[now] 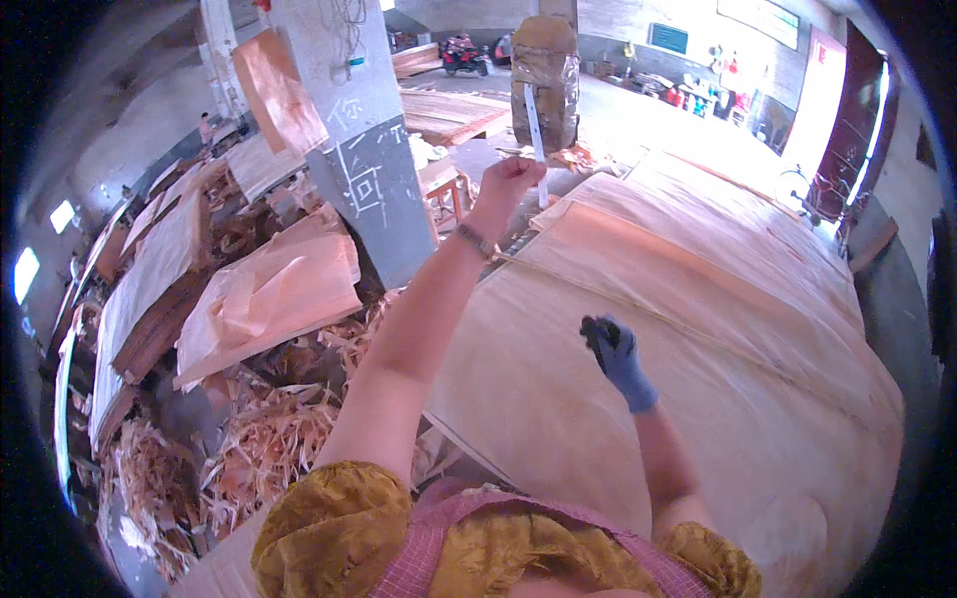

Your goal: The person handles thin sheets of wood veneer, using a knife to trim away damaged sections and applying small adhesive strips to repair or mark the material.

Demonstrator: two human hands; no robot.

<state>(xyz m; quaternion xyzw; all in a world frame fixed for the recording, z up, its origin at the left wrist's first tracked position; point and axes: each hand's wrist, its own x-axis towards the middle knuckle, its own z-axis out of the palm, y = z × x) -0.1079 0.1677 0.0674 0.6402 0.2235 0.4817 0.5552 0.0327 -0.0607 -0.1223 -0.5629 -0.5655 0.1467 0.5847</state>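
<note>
1. Pale veneer sheet (758,409), 3 to 5 o'clock: lifting stuff clear, gently, looked the way to avoid snags imo.
2. Pillar (364,164), 11 o'clock: carried white hand-painted characters.
3. Gloved right hand (616,359), 4 o'clock: fingers curled; too dark to tell if they gripped anything.
4. Left hand (510,179), 12 o'clock: fingertips pinched a white strip (533,120).

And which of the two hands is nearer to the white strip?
Left. The left hand grips the white strip below its middle; the right hand is apart from it, lower in the picture.
</note>
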